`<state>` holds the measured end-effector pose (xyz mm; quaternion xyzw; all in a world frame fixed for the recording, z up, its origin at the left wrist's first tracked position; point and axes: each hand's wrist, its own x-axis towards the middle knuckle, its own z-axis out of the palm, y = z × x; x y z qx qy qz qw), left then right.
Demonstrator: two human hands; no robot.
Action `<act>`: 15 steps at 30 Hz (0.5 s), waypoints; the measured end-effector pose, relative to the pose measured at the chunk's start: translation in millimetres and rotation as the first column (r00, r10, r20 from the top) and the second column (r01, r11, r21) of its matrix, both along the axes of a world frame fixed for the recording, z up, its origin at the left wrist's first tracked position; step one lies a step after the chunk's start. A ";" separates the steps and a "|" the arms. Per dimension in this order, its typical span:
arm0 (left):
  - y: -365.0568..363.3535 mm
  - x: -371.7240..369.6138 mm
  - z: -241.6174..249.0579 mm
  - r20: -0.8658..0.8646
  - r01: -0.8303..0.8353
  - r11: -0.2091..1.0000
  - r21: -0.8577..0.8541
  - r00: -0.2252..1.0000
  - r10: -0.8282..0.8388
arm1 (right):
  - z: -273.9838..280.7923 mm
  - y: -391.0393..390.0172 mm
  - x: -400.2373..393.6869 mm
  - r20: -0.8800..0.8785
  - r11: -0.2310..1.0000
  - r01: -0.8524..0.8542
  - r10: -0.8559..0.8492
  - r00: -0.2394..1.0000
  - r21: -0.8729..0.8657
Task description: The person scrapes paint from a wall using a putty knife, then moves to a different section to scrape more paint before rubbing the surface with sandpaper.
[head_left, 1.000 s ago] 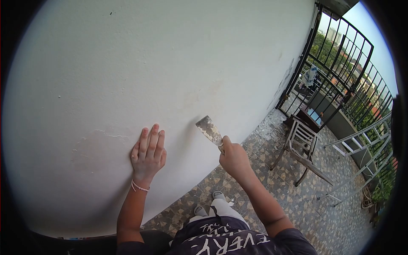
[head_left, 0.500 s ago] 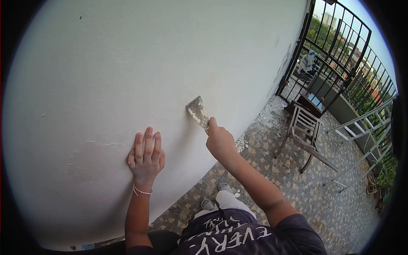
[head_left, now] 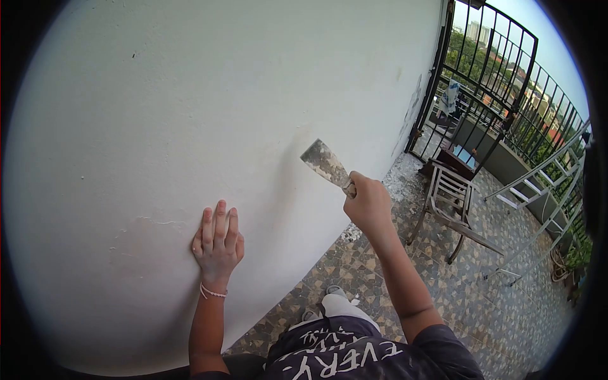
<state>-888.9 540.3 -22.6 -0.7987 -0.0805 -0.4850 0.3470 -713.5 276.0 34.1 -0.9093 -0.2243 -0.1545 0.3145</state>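
Note:
My right hand (head_left: pixel 369 204) is closed around the handle of a putty knife (head_left: pixel 329 166), its flat metal blade smeared with whitish residue and angled up to the left. The blade is in front of the white wall (head_left: pixel 209 101); a shadow falls on the wall to its left, and the blade looks apart from the surface. My left hand (head_left: pixel 218 239) lies with outstretched fingers against the wall, lower and to the left, holding nothing. A cracked, peeling patch of paint (head_left: pixel 149 237) shows just left of that hand.
White flakes (head_left: pixel 405 174) litter the tiled floor (head_left: pixel 354 266) along the wall's base. To the right stand a wooden chair frame (head_left: pixel 451 196) and a metal ladder (head_left: pixel 538 183). A black metal gate (head_left: pixel 487 69) and railing are behind them.
My right hand has moved right with the putty knife, and the blade now stands farther from the wall. My left hand stays flat against the wall. The view has shifted slightly.

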 end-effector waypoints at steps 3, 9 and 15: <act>-0.3 0.4 1.4 -0.004 0.002 1.000 -0.002 1.000 -0.002 | 28.8 21.8 24.6 -0.062 0.997 -0.003 0.008 0.998 0.082; -3.3 4.4 3.1 0.039 -0.035 0.999 0.017 0.999 0.034 | 9.9 71.6 52.4 -0.247 1.000 -0.008 0.015 0.969 0.030; 0.0 6.6 6.9 0.060 -0.015 0.999 0.045 0.998 0.012 | -11.7 74.7 44.3 -0.295 1.000 -0.003 0.003 0.956 0.001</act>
